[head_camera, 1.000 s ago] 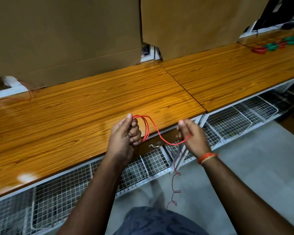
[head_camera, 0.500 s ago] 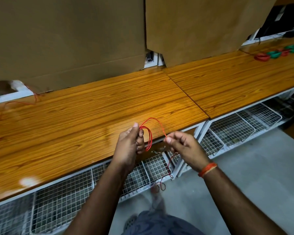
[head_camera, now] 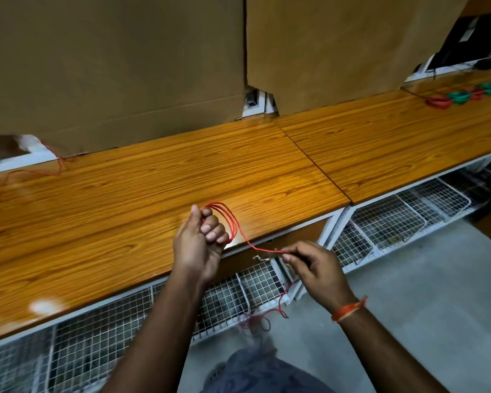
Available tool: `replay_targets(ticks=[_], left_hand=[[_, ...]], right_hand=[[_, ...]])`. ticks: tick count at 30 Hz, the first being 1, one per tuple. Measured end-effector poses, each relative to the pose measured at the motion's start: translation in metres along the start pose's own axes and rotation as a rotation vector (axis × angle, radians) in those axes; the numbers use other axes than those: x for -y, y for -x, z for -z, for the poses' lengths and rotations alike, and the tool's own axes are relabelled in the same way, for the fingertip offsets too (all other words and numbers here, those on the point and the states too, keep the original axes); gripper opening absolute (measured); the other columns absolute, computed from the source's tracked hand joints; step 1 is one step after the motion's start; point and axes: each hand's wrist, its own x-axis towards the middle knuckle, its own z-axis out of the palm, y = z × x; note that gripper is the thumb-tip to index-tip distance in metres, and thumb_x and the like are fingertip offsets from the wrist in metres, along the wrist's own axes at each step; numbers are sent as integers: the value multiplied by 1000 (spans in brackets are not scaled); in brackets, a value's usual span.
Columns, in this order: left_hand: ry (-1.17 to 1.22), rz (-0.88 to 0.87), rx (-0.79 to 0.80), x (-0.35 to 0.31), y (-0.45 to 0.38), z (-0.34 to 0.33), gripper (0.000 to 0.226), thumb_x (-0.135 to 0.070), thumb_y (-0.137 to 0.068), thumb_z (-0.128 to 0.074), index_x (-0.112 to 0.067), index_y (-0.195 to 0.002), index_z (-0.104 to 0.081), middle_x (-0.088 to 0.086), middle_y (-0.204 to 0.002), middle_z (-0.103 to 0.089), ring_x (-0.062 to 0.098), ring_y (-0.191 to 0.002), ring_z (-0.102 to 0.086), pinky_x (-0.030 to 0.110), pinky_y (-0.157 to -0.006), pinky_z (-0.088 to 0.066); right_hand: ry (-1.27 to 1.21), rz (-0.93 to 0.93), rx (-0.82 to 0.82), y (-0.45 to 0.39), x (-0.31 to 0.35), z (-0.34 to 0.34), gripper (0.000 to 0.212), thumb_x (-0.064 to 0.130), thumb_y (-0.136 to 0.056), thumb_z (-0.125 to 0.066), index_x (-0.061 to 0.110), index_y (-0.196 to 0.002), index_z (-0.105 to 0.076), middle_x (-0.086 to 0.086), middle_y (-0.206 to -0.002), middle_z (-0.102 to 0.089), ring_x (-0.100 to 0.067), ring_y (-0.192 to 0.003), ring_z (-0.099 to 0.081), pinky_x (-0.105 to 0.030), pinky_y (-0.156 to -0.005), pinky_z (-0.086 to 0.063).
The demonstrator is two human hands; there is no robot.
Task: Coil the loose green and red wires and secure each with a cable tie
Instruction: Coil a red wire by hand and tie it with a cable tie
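My left hand [head_camera: 199,245] clenches several loops of red wire [head_camera: 229,222]; my right hand [head_camera: 313,265] pinches its trailing strand just beside them.

A long glossy orange wood-grain bench top [head_camera: 125,199] is backed by brown cardboard sheets [head_camera: 111,66]; white wire-mesh baskets [head_camera: 380,222] are hung beneath, above grey concrete floor [head_camera: 423,293].

Bare forearms, orange thread wristband [head_camera: 349,308] on the right wrist

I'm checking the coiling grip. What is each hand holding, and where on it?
The left hand grips the red wire by its coiled loops. The right hand pinches the same wire's straight run just past the coil.
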Motion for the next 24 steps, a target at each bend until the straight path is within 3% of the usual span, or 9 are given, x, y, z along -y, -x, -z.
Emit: replay_targets(ticks=[3, 7, 10, 13, 16, 21, 24], left_hand=[[-277, -129, 27, 13, -1, 1, 33, -37, -110, -36, -14, -91, -49, -4, -60, -49, 10, -53, -45, 22, -51, -42], [-592, -243, 143, 18, 6, -1, 36, -34, -112, -32, -9, -94, -51, 10, -74, -69, 21, -64, -64, 28, -60, -54], [-665, -251, 169, 21, 10, -6, 35, -27, -112, -32, -8, -89, -50, 3, -62, -65, 12, -53, -59, 22, -51, -48], [-658, -206, 206, 24, 10, -8, 36, -27, -111, -34, -11, -82, -49, -6, -52, -44, 7, -44, -37, 18, -44, -32], [-535, -86, 219, 22, 10, -11, 34, -25, -109, -36, -12, -80, -47, -8, -50, -33, 5, -40, -26, 17, -41, -24], [-344, 57, 253, 16, 11, -13, 28, -30, -96, -46, -11, -77, -46, -8, -47, -29, 4, -37, -22, 16, -39, -20], [-333, 112, 270, 17, 14, -16, 27, -32, -93, -48, -11, -77, -48, -8, -47, -28, 4, -36, -23, 16, -39, -23]], right_hand=[[80, 204, 39, -16, 34, 4, 10, 8, -93, -72, 13, -100, -78, 8, -92, -63, -2, -85, -60, -11, -70, -45], [9, 351, 69, -33, 66, 4, 11, 10, -91, -75, 8, -101, -78, 1, -94, -58, -9, -88, -56, -16, -71, -47], [9, 386, 64, -46, 78, 2, 13, 11, -90, -75, 8, -102, -78, -1, -95, -58, -13, -88, -57, -23, -69, -52], [0, 395, 40, -58, 85, 4, 16, 18, -91, -69, 10, -102, -78, -1, -94, -59, -2, -90, -55, -15, -73, -48], [-10, 309, 28, -66, 85, 5, 12, 15, -92, -71, 15, -103, -76, 3, -97, -62, -2, -93, -59, -17, -77, -51], [-25, 177, 83, -66, 69, -5, 26, 32, -98, -66, 21, -122, -69, 10, -115, -60, -3, -105, -59, -19, -80, -52], [-63, 142, 89, -64, 60, -11, 23, 34, -102, -59, 17, -113, -70, 8, -107, -65, -5, -101, -62, -28, -82, -54]])
